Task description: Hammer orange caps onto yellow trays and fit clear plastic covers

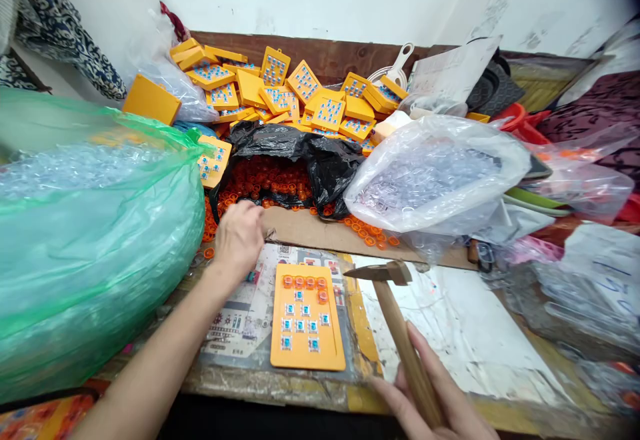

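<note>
In my right hand (435,393) is a hammer (405,347), gripped by its wooden handle. Its metal head is raised just right of a yellow plastic board (309,353) lying flat on the bench. Along the top of the board and at its upper right are several orange round caps (311,283); clear-and-blue square pieces (299,325) fill other spots. My left hand (241,233), slightly blurred, is at the mouth of a black plastic bag (285,137) full of orange caps (275,180). Its fingers are curled, and their tips and anything in them are hidden.
A large green bag (125,253) of clear pieces bulges on the left. To the right lies a white plastic bag (440,167) of clear pieces. Several yellow boards (327,112) are heaped at the back. Loose orange caps (370,233) lie on cardboard (300,227).
</note>
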Demonstrator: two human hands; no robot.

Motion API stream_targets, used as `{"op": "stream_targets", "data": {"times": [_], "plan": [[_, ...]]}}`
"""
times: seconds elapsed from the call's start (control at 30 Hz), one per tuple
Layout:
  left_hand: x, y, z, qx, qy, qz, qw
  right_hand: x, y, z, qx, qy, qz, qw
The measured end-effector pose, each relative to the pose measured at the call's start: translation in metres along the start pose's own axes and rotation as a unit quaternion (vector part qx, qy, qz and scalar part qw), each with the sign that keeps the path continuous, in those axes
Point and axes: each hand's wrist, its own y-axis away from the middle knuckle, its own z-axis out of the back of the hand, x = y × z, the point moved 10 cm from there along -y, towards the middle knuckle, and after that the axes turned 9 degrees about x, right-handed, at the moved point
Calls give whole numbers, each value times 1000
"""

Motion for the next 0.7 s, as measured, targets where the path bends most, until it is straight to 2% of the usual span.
{"op": "stream_targets", "data": {"times": [0.07,0.17,0.27,0.37,0.5,0.63,0.7], "plan": [[31,-21,-1,8,-35,61,997,8,-4,-9,3,-26,-7,1000],[56,-37,-12,23,-39,89,995,24,-14,-22,3,-57,-5,998],[64,-42,-21,29,-21,88,996,29,-22,-28,9,-56,-25,998],[60,-37,-16,17,18,76,997,17,-23,-28,18,-75,-95,993],[41,-4,1,-10,96,47,994,0,-16,-26,11,-178,-185,967],[22,49,-13,66,221,-1,973,-6,-11,-23,-14,-227,-224,948],[14,72,-17,77,214,-53,972,-6,-11,-22,-15,-226,-225,948]]}}
